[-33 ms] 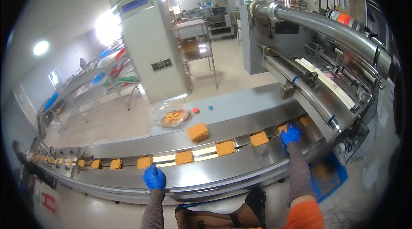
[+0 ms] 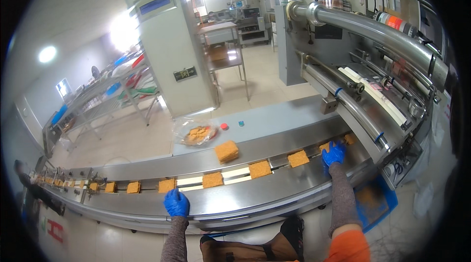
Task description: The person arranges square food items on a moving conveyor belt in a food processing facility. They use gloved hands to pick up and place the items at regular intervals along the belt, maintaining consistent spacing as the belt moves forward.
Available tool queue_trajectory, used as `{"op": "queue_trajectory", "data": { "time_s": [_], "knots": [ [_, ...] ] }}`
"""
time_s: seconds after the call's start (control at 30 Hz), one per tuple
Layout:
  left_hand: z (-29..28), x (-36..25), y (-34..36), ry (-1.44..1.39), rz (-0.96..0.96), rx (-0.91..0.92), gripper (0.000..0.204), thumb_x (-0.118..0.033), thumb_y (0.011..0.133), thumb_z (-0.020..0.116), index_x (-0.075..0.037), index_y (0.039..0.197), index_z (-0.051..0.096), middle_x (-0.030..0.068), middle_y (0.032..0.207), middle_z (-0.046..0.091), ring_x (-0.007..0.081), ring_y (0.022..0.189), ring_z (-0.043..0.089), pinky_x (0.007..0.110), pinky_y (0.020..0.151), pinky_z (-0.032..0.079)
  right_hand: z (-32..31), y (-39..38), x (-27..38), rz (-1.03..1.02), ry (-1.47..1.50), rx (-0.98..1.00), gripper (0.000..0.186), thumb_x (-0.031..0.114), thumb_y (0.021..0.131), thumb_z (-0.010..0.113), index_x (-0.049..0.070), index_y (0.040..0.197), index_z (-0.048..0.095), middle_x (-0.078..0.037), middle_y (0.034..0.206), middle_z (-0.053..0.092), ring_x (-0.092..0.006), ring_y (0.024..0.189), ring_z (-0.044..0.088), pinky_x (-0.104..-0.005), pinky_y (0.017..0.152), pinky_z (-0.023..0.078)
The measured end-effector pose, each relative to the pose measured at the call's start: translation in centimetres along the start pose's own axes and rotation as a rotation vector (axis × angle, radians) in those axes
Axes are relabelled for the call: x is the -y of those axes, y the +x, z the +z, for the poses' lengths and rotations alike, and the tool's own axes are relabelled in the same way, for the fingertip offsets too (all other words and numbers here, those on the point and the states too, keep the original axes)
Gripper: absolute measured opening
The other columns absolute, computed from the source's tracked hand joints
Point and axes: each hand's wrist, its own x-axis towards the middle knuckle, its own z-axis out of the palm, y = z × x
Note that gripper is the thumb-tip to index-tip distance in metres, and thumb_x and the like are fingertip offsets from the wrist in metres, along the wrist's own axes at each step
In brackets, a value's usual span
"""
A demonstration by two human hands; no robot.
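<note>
Square orange-brown cakes, rough like pressed noodles, lie in a spaced row along the narrow channel of a steel conveyor [image 2: 274, 183]. My right hand [image 2: 334, 154], in a blue glove, reaches over the channel at the right. Its fingers are spread and touch a noodle-like cake [image 2: 325, 147], partly covered by them. My left hand [image 2: 176, 203], also gloved in blue, rests on the conveyor's near rim, just below another cake [image 2: 167, 185]. Its fingers point down and are mostly hidden. A small stack of cakes [image 2: 226, 152] sits on the far steel ledge.
A clear plastic bag [image 2: 188, 131] with broken pieces lies behind the stack, near a red cap [image 2: 224, 126]. At the right stands a roller machine [image 2: 343, 105], with a blue bin [image 2: 387, 205] below. A grey cabinet column [image 2: 171, 56] rises behind; racks [image 2: 113, 85] stand left.
The cakes in the channel have shifted slightly to the right. Both hands stay in almost the same place.
</note>
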Motion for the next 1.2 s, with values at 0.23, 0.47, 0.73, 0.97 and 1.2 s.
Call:
{"op": "queue_trajectory", "data": {
  "time_s": [0.23, 0.47, 0.73, 0.97, 1.2],
  "knots": [
    [-0.3, 0.4, -0.1, 0.058, -0.015, 0.046, 0.016, -0.009, 0.082, 0.063, -0.006, 0.096, 0.069, 0.0147, 0.096, 0.067, 0.0358, 0.092, 0.062, 0.046, 0.083, 0.051, -5.8, -1.4, 3.3, -0.226, 0.295, 0.057, 0.046, 0.041, 0.084, 0.066, -0.002, 0.101, 0.066, -0.026, 0.12, 0.06, -0.0391, 0.102, 0.062, -0.0476, 0.086, 0.05],
    [0.0, 0.8, -0.3, 0.08, 0.008, 0.022, 0.017, -0.01, 0.084, 0.061, -0.004, 0.098, 0.069, 0.0153, 0.1, 0.067, 0.0361, 0.097, 0.062, 0.046, 0.084, 0.051, -4.2, -1.9, 5.0, -0.1, 0.283, 0.062, 0.049, 0.039, 0.083, 0.066, -0.004, 0.107, 0.067, -0.03, 0.11, 0.064, -0.0401, 0.1, 0.063, -0.0486, 0.084, 0.051],
    [0.0, 0.3, -0.1, 0.084, 0.017, 0.0, 0.016, -0.009, 0.085, 0.059, -0.004, 0.096, 0.069, 0.0153, 0.098, 0.067, 0.0363, 0.092, 0.063, 0.047, 0.082, 0.051, -5.0, -3.4, 7.4, -0.337, 0.277, 0.006, 0.043, 0.035, 0.083, 0.067, -0.004, 0.103, 0.067, -0.026, 0.099, 0.066, -0.0395, 0.091, 0.065, -0.049, 0.078, 0.052],
    [-0.3, 0.1, -0.1, 0.053, 0.016, 0.004, 0.013, -0.009, 0.085, 0.059, -0.005, 0.093, 0.068, 0.0139, 0.093, 0.067, 0.035, 0.09, 0.063, 0.047, 0.08, 0.05, -4.3, -4.7, 8.4, -0.208, 0.368, -0.11, 0.048, 0.037, 0.083, 0.067, -0.003, 0.108, 0.066, -0.024, 0.097, 0.066, -0.0388, 0.09, 0.065, -0.0494, 0.081, 0.051],
    [-0.4, 0.0, 0.0, 0.05, 0.015, -0.035, 0.015, -0.01, 0.084, 0.061, -0.004, 0.095, 0.069, 0.0146, 0.094, 0.068, 0.0352, 0.093, 0.064, 0.047, 0.082, 0.051, -5.5, -5.6, 9.7, -0.261, 0.355, -0.046, 0.037, 0.034, 0.082, 0.067, -0.002, 0.092, 0.067, -0.022, 0.093, 0.066, -0.0403, 0.09, 0.063, -0.0509, 0.082, 0.049]
  ]
}}
